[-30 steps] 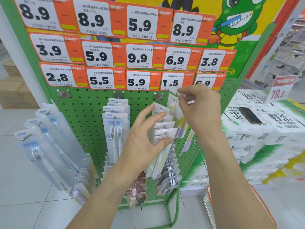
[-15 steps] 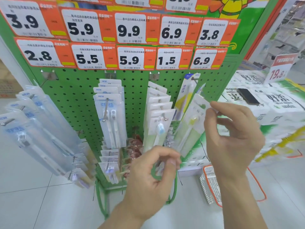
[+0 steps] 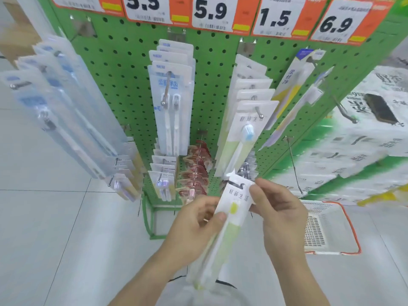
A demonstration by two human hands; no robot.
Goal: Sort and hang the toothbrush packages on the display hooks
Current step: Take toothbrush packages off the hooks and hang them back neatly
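Observation:
Low in front of the green pegboard (image 3: pixel 212 69) I hold a white and pale-green toothbrush package (image 3: pixel 229 215) with a yellow-headed brush inside. My left hand (image 3: pixel 194 228) grips its middle, thumb on the front. My right hand (image 3: pixel 280 213) pinches its upper right edge near the hang tab. Just above it a matching row of packages (image 3: pixel 249 120), the front one with a blue-headed brush, hangs on a hook (image 3: pixel 259 112). A row of twin-brush packages (image 3: pixel 172 102) hangs to the left.
Clear blue packs (image 3: pixel 55 102) hang on the rack's left side, red packs (image 3: pixel 196 171) low in the middle, a long yellow pack (image 3: pixel 289 85) at right. A bare hook (image 3: pixel 293 164) juts out lower right. A plastic basket (image 3: pixel 329 228) sits on the floor beside stacked tissue packs (image 3: pixel 362 142).
Both hands came down from the hooks with one package, which now sits low in front of me. The view tilted down toward the floor.

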